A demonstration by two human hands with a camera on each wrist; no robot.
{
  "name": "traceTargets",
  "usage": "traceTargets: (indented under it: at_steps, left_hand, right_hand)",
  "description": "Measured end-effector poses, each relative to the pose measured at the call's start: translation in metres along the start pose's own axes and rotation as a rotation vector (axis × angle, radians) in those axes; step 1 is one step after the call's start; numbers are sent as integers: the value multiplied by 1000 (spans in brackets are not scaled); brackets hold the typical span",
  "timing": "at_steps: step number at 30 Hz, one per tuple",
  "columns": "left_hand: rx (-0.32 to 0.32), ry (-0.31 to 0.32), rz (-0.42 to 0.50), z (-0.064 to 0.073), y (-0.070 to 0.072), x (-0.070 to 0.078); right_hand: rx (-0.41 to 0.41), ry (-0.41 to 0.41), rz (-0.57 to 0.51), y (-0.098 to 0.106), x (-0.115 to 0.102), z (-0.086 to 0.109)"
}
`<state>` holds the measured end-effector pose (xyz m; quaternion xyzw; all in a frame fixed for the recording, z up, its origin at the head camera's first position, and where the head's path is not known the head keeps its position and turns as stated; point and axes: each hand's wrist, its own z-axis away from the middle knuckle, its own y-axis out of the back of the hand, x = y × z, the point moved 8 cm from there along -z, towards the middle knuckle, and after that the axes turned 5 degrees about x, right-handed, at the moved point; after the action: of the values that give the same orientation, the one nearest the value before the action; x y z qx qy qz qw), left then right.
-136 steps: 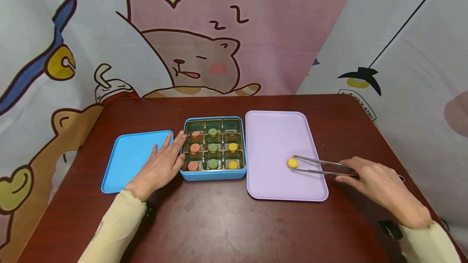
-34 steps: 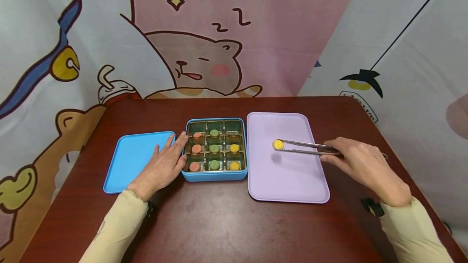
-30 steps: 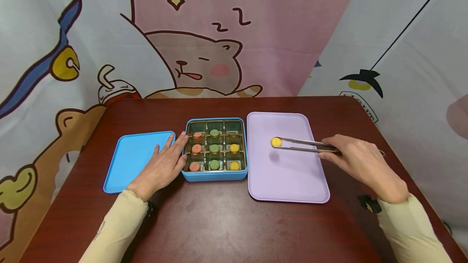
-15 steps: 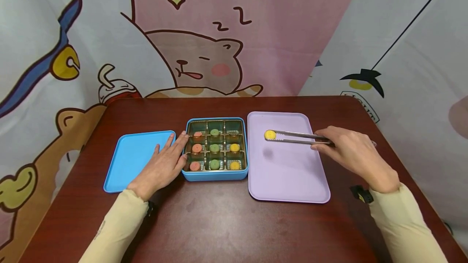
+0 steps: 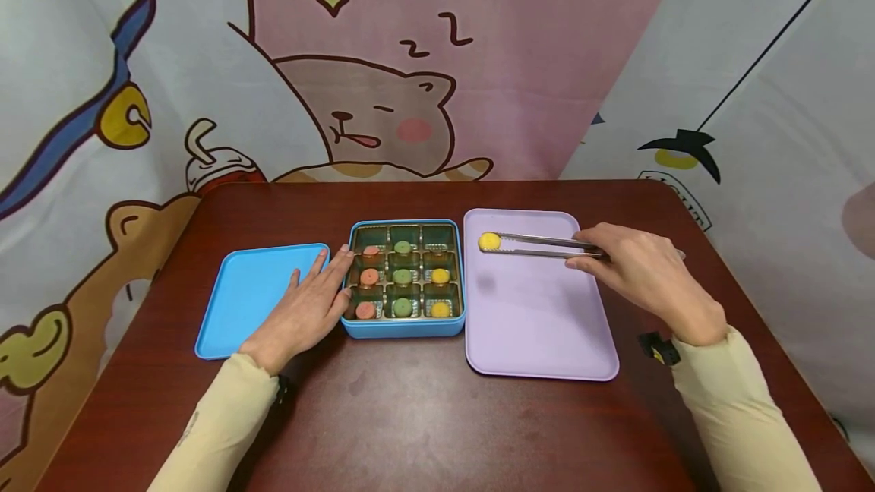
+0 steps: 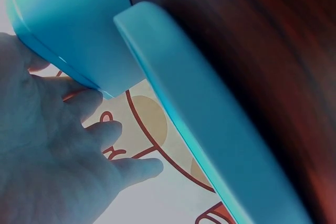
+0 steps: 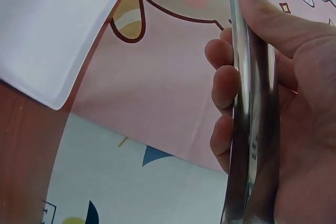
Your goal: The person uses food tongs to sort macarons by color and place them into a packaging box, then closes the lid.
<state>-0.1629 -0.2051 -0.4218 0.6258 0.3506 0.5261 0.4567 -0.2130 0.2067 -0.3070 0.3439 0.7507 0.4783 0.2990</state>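
Note:
My right hand (image 5: pixel 645 268) grips metal tongs (image 5: pixel 547 245), fingers on one arm and thumb on the other in the right wrist view. Between the tong tips is a round yellow piece (image 5: pixel 489 241), held above the upper left of the lilac tray (image 5: pixel 540 332); its shadow falls on the tray below. My left hand (image 5: pixel 297 313) rests with straight fingers against the left side of a blue box (image 5: pixel 403 330). The box has a gold divided insert. Pink pieces (image 5: pixel 369 276) fill its left column, green pieces (image 5: pixel 402 276) the middle, and two yellow pieces (image 5: pixel 440 276) sit in the right column's middle and front cells.
A flat blue lid (image 5: pixel 239 302) lies left of the box, partly under my left hand and forearm. The lilac tray stands close beside the box's right side. All lie on a dark brown table (image 5: pixel 437 416), with a cartoon-printed curtain (image 5: pixel 533 59) behind.
The tongs have picked the yellow piece up off the tray, and my right hand has carried it left and toward the back. My left hand stays at the box.

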Motion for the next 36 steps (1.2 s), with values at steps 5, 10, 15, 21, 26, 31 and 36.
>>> traceTargets:
  at_steps: [5, 10, 15, 21, 26, 31, 36]
  left_hand:
    - [-5, -1, -2, 0, 0, 0]
    - [-6, 2, 0, 0, 0, 0]
    - [-6, 1, 0, 0, 1, 0]
    - [-1, 2, -1, 0, 1, 1]
    - [2, -3, -6, 0, 1, 1]
    - [2, -9, -7, 0, 1, 1]
    - [3, -8, -2, 0, 1, 1]
  right_hand:
    - [15, 18, -13, -1, -5, -7]
    - [17, 23, -16, -3, -8, -13]
    - [24, 33, -24, -5, -12, -19]
    - [48, 60, -46, -6, -17, -26]
    - [56, 74, -61, -8, -19, -31]
    - [45, 75, -66, -11, -21, -35]
    - [16, 64, -66, -17, -24, -42]
